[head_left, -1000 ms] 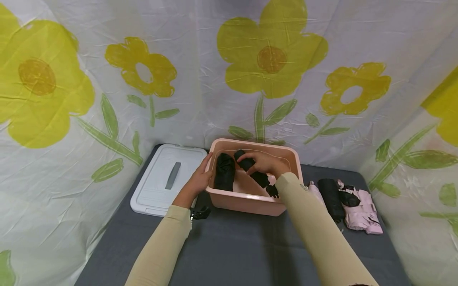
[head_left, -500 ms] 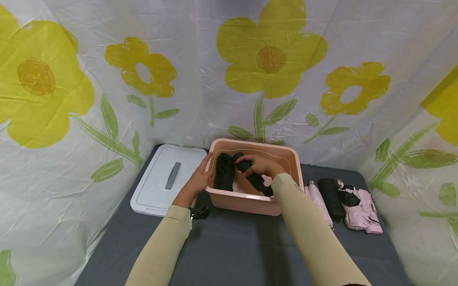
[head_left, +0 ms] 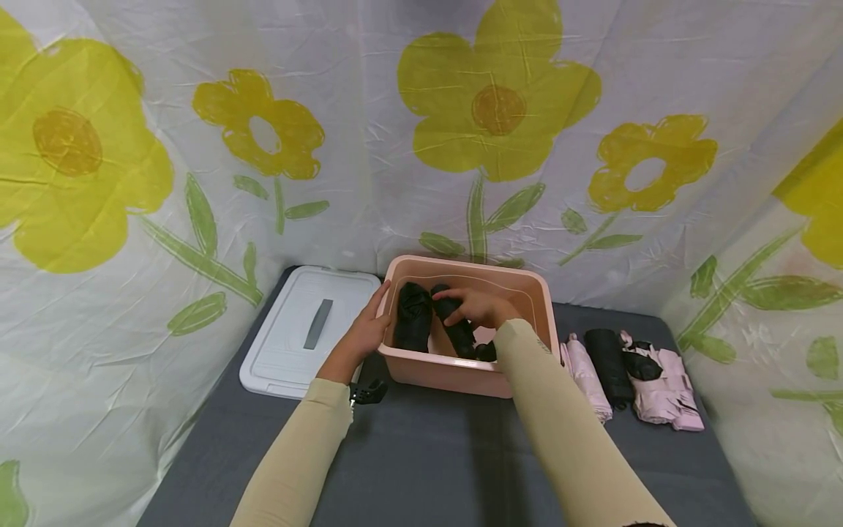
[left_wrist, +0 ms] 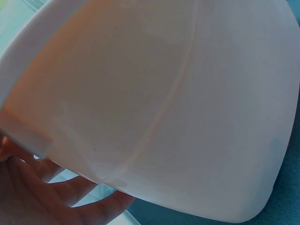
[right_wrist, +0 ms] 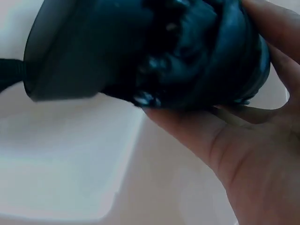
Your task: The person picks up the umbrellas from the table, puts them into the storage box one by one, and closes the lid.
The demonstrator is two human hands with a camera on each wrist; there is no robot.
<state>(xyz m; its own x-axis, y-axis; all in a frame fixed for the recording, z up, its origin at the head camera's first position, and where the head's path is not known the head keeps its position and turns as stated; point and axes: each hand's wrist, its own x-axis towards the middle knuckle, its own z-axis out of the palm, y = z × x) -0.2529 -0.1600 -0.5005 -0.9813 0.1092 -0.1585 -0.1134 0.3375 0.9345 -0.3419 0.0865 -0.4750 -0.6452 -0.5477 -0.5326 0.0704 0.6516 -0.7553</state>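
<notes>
Right hand (head_left: 482, 307), curled round black cylindrical fabric bundle (head_left: 461, 340), hides its middle, inside pink rectangular plastic tub (head_left: 470, 264), frame centre; second black bundle (head_left: 413, 322) at left. Left hand (head_left: 366, 333), fingers extended, touches tub.

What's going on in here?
A person's right hand grips a black bundle inside a pink bin, beside a second black bundle. Their left hand rests against the bin's left side. A white lid lies to the bin's left; a pink roll, a black roll and a folded pink bundle lie to its right.
</notes>
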